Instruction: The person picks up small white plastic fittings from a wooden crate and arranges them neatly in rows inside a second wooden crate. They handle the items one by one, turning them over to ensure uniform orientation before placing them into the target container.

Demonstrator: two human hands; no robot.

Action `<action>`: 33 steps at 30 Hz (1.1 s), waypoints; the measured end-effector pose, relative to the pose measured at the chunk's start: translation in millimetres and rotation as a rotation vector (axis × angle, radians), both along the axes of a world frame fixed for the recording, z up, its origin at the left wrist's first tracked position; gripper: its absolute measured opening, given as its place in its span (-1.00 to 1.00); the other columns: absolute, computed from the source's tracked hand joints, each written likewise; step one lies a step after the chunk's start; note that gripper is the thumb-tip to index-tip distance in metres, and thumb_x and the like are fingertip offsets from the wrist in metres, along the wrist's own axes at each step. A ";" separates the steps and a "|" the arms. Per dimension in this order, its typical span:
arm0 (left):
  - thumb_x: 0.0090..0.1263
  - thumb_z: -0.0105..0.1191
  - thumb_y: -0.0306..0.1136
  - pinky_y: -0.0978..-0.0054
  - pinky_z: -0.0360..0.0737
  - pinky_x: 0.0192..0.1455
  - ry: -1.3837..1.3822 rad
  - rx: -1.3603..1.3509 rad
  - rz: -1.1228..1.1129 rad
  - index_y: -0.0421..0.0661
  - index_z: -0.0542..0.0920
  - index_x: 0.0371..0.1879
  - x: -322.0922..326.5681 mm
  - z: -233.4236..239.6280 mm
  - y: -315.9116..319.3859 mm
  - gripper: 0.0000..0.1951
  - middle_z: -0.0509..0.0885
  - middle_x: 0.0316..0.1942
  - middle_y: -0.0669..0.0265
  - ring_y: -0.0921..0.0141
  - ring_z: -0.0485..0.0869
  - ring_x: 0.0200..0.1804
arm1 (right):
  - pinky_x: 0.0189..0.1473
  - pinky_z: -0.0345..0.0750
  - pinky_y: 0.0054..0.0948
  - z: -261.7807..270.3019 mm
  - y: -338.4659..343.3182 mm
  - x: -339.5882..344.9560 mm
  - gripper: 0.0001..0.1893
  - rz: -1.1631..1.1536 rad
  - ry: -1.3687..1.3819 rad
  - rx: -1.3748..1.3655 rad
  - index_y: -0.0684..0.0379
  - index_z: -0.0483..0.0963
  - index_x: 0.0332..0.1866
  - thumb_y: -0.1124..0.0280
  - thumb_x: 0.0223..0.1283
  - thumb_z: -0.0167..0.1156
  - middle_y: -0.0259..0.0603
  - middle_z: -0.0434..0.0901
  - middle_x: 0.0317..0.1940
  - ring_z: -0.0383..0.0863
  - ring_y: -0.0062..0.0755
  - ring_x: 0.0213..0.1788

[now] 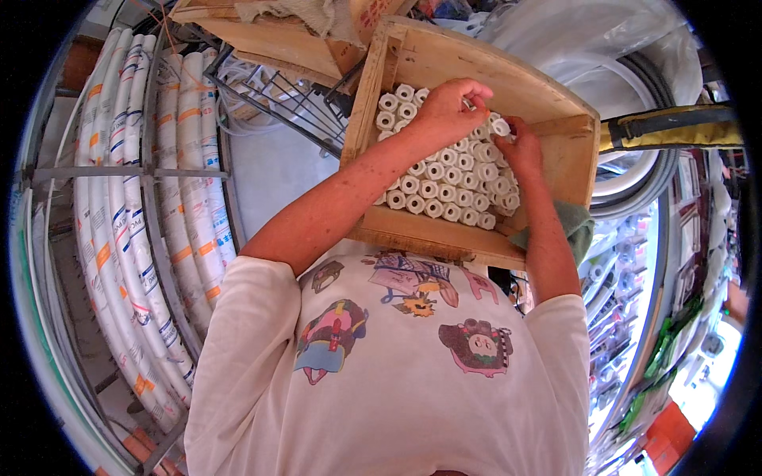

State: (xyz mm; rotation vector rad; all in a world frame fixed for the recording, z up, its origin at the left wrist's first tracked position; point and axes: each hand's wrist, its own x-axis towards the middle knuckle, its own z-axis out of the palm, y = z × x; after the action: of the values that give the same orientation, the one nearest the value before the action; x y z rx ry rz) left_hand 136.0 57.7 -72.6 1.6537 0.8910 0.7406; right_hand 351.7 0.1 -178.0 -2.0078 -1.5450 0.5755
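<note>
A wooden crate [559,140] stands before me, with rows of white plastic pipe fittings [434,171] packed on end, their round openings facing up. My left hand [455,107] is over the far part of the rows, fingers bent and thumb stretched out; a small orange spot shows at the thumb tip. Whether it holds anything is unclear. At the right side of the rows, my right hand [521,149] has thumb and finger around one white fitting [500,126], tilted towards the left hand. My left forearm hides some of the fittings. Those at the right lie less evenly.
A green cloth [571,229] hangs at the crate's near right corner. A black wire rack [292,101] and another wooden box [274,41] are at the upper left. Wrapped white pipes [134,208] stand left in a metal frame. Coiled hoses [652,160] and a yellow-black strap [673,128] are right.
</note>
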 end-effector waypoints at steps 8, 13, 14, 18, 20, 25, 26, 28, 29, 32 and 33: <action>0.19 0.21 -0.44 0.57 0.55 -0.29 -0.046 -0.003 -0.003 -0.15 0.63 -0.08 0.6 0.2 -0.3 -0.70 0.65 -0.30 0.36 0.55 0.55 -0.40 | 0.12 0.51 -0.14 -1.8 1.2 -6.9 -0.52 0.048 -0.243 -0.019 0.02 0.57 0.06 0.26 -0.07 0.42 -0.12 0.61 0.00 0.57 -0.03 0.05; 0.15 0.20 -0.46 0.53 0.58 -0.27 -0.069 -0.020 0.010 -0.18 0.63 -0.11 -0.2 -4.4 0.5 -0.71 0.67 -0.33 0.32 0.51 0.59 -0.39 | 0.06 0.53 -0.23 -11.7 1.0 -4.2 -0.53 0.044 -0.312 -0.008 0.10 0.58 0.05 0.32 -0.08 0.39 -0.11 0.64 -0.04 0.62 -0.12 -0.01; 0.15 0.20 -0.46 0.53 0.58 -0.27 -0.068 -0.016 0.014 -0.18 0.63 -0.12 -0.3 -5.5 -0.1 -0.72 0.67 -0.33 0.32 0.52 0.58 -0.39 | 0.06 0.53 -0.23 -13.2 0.8 -3.0 -0.55 0.054 -0.281 -0.008 0.12 0.59 0.03 0.33 -0.08 0.39 -0.09 0.64 -0.06 0.62 -0.10 -0.02; 0.16 0.19 -0.47 0.53 0.57 -0.28 -0.085 0.003 0.024 -0.19 0.63 -0.15 0.5 -5.3 -0.2 -0.74 0.67 -0.36 0.33 0.52 0.57 -0.42 | 0.05 0.54 -0.23 -15.9 3.0 2.0 -0.60 0.069 -0.204 0.041 0.23 0.61 -0.05 0.37 -0.09 0.36 0.01 0.66 -0.11 0.63 -0.06 -0.06; 0.22 0.18 -0.45 0.61 0.53 -0.32 -0.053 -0.008 0.000 -0.16 0.62 -0.08 0.0 -1.8 -0.5 -0.73 0.64 -0.32 0.40 0.60 0.52 -0.43 | 0.05 0.54 -0.23 -18.6 1.3 4.4 -0.61 0.071 -0.201 0.081 0.26 0.61 -0.07 0.38 -0.09 0.36 0.04 0.65 -0.12 0.63 -0.05 -0.06; 0.26 0.15 -0.48 0.64 0.51 -0.32 -0.091 0.012 0.003 -0.16 0.61 -0.06 -5.5 -5.2 1.5 -0.74 0.63 -0.31 0.41 0.62 0.50 -0.42 | 0.05 0.53 -0.22 -24.3 4.7 6.4 -0.60 0.138 -0.244 0.143 0.29 0.59 -0.04 0.40 -0.07 0.34 0.07 0.65 -0.13 0.63 -0.03 -0.07; 0.26 0.15 -0.49 0.63 0.51 -0.31 -0.099 0.061 0.015 -0.16 0.61 -0.06 -5.6 -6.1 2.9 -0.74 0.63 -0.32 0.41 0.62 0.51 -0.41 | 0.05 0.53 -0.22 -22.0 4.9 4.9 -0.60 0.131 -0.241 0.134 0.29 0.59 -0.04 0.40 -0.06 0.34 0.07 0.65 -0.13 0.63 -0.02 -0.07; 0.27 0.12 -0.52 0.63 0.52 -0.28 -0.145 0.106 0.026 -0.16 0.61 -0.05 -5.1 2.1 1.8 -0.74 0.63 -0.30 0.39 0.60 0.52 -0.36 | 0.06 0.53 -0.21 -17.9 2.2 4.6 -0.60 0.106 -0.235 0.113 0.29 0.58 -0.03 0.40 -0.05 0.33 0.08 0.64 -0.14 0.62 -0.02 -0.08; 0.28 0.12 -0.52 0.63 0.52 -0.27 -0.151 0.076 0.024 -0.15 0.61 -0.04 -7.2 8.1 0.6 -0.74 0.62 -0.28 0.38 0.60 0.52 -0.35 | 0.09 0.50 -0.18 -17.2 2.3 3.5 -0.59 0.098 -0.178 0.103 0.27 0.58 -0.03 0.39 -0.06 0.34 0.07 0.63 -0.12 0.59 0.02 -0.05; 0.29 0.10 -0.56 0.61 0.52 -0.22 -0.186 0.071 -0.005 -0.15 0.60 -0.04 -17.1 39.7 1.8 -0.74 0.61 -0.23 0.40 0.61 0.52 -0.29 | 0.17 0.43 -0.11 -24.1 4.0 6.1 -0.59 0.076 -0.088 0.067 0.22 0.58 -0.03 0.37 -0.07 0.36 0.06 0.60 -0.08 0.52 0.09 0.03; 0.31 0.09 -0.56 0.61 0.52 -0.20 -0.219 0.119 -0.010 -0.15 0.60 -0.03 -24.9 57.5 5.1 -0.75 0.61 -0.23 0.41 0.62 0.53 -0.27 | 0.18 0.43 -0.11 -22.8 6.3 3.6 -0.59 0.086 -0.109 0.054 0.21 0.58 -0.02 0.37 -0.07 0.36 0.05 0.60 -0.07 0.51 0.09 0.05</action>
State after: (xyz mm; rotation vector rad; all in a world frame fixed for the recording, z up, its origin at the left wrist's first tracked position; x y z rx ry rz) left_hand 111.1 62.9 -15.1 1.6417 0.6945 0.9635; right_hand 355.3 6.4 -200.9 -1.9689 -1.6994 0.4590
